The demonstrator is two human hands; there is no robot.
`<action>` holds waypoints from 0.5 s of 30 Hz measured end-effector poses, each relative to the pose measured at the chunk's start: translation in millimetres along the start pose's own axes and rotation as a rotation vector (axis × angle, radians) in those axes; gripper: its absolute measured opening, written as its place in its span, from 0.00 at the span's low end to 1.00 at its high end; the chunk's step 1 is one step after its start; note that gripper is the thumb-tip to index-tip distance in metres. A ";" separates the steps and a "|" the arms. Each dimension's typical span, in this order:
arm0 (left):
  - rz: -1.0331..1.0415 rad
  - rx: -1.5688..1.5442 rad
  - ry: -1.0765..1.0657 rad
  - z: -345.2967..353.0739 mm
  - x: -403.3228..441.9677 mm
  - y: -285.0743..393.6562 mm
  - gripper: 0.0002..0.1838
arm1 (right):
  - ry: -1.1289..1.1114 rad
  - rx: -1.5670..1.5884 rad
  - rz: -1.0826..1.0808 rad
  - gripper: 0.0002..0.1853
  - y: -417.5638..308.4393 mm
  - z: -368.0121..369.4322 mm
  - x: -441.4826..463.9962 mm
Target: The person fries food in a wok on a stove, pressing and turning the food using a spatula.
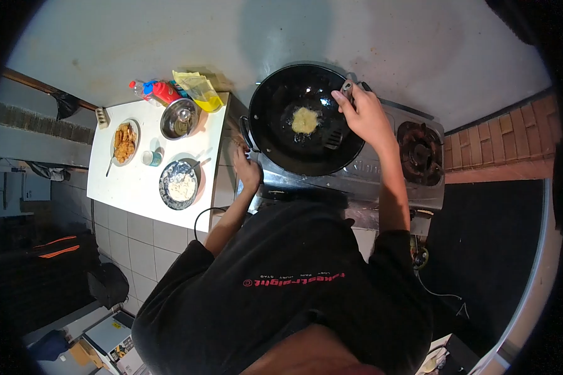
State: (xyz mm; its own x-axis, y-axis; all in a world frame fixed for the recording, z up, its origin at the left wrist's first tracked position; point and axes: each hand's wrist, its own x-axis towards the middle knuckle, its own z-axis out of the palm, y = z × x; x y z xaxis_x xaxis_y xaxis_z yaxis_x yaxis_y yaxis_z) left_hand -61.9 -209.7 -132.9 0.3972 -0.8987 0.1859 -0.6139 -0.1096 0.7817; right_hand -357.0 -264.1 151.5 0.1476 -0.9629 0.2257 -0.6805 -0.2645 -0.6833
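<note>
A black wok (pixel 275 150) sits on the stove, with one pale yellow fritter (pixel 304 121) in bubbling oil near its middle. My right hand (pixel 368 119) is closed around the handle of a slotted spatula (pixel 333 139), above the wok's right side. The spatula's blade points down into the wok, to the right of the fritter and apart from it. At the wok's left loop handle (pixel 244 132), my left hand (pixel 248 170) has its fingers bent against the lower end. Part of that grip is hard to make out.
On the white table (pixel 131 194) at left are a plate of fried pieces (pixel 124 149), a bowl of white batter (pixel 181 187), a metal bowl (pixel 171 125), a small cup (pixel 147 157), bottles (pixel 165 92) and a yellow pouch (pixel 200 94). A second burner (pixel 420 153) lies right of the wok.
</note>
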 end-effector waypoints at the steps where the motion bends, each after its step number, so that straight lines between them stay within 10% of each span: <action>1: 0.012 0.046 0.015 0.9 -0.3 -1.0 0.23 | -0.022 -0.025 0.008 0.23 0.9 -0.8 0.6; 15: -0.015 0.023 0.004 -1.2 -0.9 -0.3 0.22 | 0.044 -0.013 -0.058 0.19 -0.3 6.2 -6.8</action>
State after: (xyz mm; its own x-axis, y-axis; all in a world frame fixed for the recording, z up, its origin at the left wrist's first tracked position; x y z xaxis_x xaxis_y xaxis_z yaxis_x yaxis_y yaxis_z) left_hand -61.3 -208.3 -132.5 0.4089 -0.8953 0.1769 -0.6239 -0.1327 0.7702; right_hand -353.4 -257.8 145.9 0.1557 -0.9427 0.2949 -0.6810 -0.3187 -0.6593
